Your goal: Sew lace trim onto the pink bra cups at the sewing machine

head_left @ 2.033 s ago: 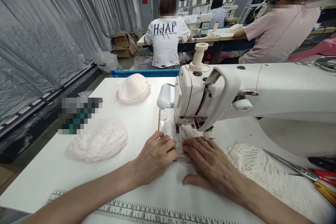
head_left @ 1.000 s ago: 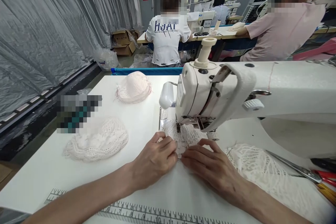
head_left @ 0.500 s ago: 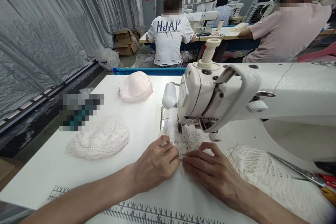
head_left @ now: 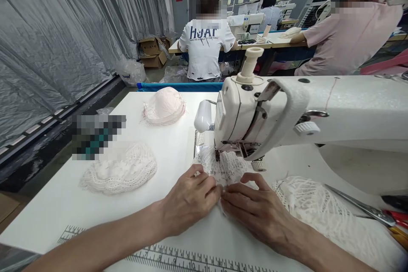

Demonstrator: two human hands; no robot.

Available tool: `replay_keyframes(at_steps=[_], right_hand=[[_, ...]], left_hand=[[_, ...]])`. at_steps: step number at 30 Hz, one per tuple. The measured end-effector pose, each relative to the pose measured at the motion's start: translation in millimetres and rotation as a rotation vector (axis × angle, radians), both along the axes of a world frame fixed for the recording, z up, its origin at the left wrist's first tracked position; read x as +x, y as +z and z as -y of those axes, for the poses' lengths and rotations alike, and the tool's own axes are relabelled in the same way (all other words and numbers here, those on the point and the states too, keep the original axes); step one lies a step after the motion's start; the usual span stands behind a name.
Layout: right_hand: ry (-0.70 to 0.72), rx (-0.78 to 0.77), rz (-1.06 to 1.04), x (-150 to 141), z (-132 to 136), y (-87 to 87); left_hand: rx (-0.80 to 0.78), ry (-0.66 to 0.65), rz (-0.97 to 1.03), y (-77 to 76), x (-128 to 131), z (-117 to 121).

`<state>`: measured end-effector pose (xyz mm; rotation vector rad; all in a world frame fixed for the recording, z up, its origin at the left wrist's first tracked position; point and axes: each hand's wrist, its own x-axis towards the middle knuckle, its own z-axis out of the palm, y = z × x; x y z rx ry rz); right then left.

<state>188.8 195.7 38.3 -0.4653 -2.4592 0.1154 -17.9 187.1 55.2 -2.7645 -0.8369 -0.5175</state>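
Observation:
A white lace piece [head_left: 223, 168] lies under the presser foot of a white sewing machine [head_left: 287, 110]. My left hand [head_left: 189, 199] rests on the lace's near left edge with its fingers curled and pressed down on it. My right hand [head_left: 255, 208] lies right beside it, fingertips touching the left hand's and pinching the lace's near edge. Both hands sit just in front of the needle.
A lace pile [head_left: 119, 170] and a pink padded cup pile [head_left: 164, 106] lie on the white table [head_left: 57, 208] at left. More lace [head_left: 318, 208] lies at right beside scissors [head_left: 360, 206]. A printed ruler [head_left: 178, 261] runs along the near edge. Other people sit at benches behind.
The lace has fed back under the foot. My hands have drawn together at its near edge, the right hand's fingers going from flat to pinching.

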Motion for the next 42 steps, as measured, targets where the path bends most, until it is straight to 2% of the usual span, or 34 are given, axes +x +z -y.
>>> replay_keyframes(at_steps=[7, 14, 18, 23, 30, 37, 42], right_hand=[[-0.022, -0.004, 0.004, -3, 1, 5.0], [-0.087, -0.009, 0.050, -3, -1, 2.6], [-0.196, 0.059, 0.055, -3, -5, 1.9], [-0.305, 0.161, 0.113, -2, -16, -1.5], [-0.373, 0.141, 0.213, 1, -29, -5.8], [-0.356, 0.150, 0.233, 3, -31, -6.1], [-0.317, 0.172, 0.201, 3, -23, -2.6]], left_hand=[[0.005, 0.008, -0.005, -1.8, 2, 2], [0.005, 0.022, -0.024, 1.2, 4, 4], [0.003, 0.069, -0.015, -1.2, 7, 3], [0.047, 0.115, -0.005, -5.9, 8, -13], [0.075, 0.114, -0.004, -6.2, 7, -32], [0.091, 0.107, -0.022, -7.2, 6, -31], [0.107, 0.085, 0.013, -7.2, 5, -24]])
